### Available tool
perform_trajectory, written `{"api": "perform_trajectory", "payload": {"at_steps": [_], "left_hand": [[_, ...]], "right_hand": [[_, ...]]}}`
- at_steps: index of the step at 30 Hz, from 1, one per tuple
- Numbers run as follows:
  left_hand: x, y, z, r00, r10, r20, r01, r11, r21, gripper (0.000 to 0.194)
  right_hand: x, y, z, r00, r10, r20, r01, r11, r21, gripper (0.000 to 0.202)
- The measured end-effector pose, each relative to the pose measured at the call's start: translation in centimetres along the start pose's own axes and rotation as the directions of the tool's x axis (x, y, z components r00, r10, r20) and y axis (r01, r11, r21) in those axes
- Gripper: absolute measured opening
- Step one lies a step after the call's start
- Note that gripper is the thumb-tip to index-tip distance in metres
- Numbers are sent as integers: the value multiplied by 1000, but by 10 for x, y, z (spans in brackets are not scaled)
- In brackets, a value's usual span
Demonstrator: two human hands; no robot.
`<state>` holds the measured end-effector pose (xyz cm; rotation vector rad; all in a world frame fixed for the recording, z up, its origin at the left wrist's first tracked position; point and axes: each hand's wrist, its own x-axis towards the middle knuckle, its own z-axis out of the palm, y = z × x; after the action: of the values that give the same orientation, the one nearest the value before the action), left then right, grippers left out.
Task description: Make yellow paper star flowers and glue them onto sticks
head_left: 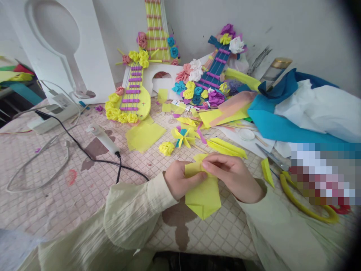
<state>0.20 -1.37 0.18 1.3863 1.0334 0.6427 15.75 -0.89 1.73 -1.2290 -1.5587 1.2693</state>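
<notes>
A folded sheet of yellow paper (203, 194) hangs between my hands above the front of the table, its lower end folded to a blunt point. My left hand (182, 180) grips its left side, thumb lying across the front. At the top edge, the thumb and fingers of my right hand (229, 173) pinch the paper. Just beyond my hands lie a yellow paper rosette (166, 148), a star-like folded yellow piece (184, 137) and long folded yellow strips (227, 147). A flat yellow sheet (145, 134) rests further left.
A white glue gun (103, 139) with a black cord lies left, near a power strip (53, 116). Decorated instrument shapes (135, 90) stand at the back. Scissors with yellow handles (307, 203) and blue paper (282, 120) are on the right.
</notes>
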Motion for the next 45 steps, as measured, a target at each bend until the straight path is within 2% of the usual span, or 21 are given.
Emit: {"api": "perform_trajectory", "payload": {"at_steps": [3, 10, 14, 17, 31, 38, 42, 45], "left_hand": [[0, -1, 1, 1000, -2, -17, 2, 1000, 24, 29], [2, -5, 0, 997, 53, -59, -41, 980, 193, 32], [1, -2, 0, 996, 74, -55, -63, 982, 178, 33], [1, -1, 0, 995, 83, -61, -72, 985, 158, 31], [2, 2, -1, 993, 13, -116, 8, 984, 178, 31], [2, 1, -4, 996, -8, -89, 20, 990, 143, 35], [2, 2, -5, 992, 8, -127, 4, 995, 96, 33], [1, 4, -6, 990, -20, -140, 29, 998, 63, 32]], "right_hand": [[0, 1, 0, 1000, -21, -6, 21, 1000, -13, 14], [1, 4, 0, 998, -46, -35, 43, 997, -71, 13], [0, 3, -1, 999, -32, 14, 34, 991, -130, 14], [0, 2, -1, 999, -40, -2, 39, 988, -149, 15], [1, 2, -3, 999, -25, -34, 18, 979, -202, 17], [2, 2, -5, 999, -20, -35, 12, 976, -220, 17], [2, 2, -6, 999, -50, -7, 46, 967, -249, 17], [2, 2, -7, 1000, -27, 9, 28, 966, -256, 19]]}}
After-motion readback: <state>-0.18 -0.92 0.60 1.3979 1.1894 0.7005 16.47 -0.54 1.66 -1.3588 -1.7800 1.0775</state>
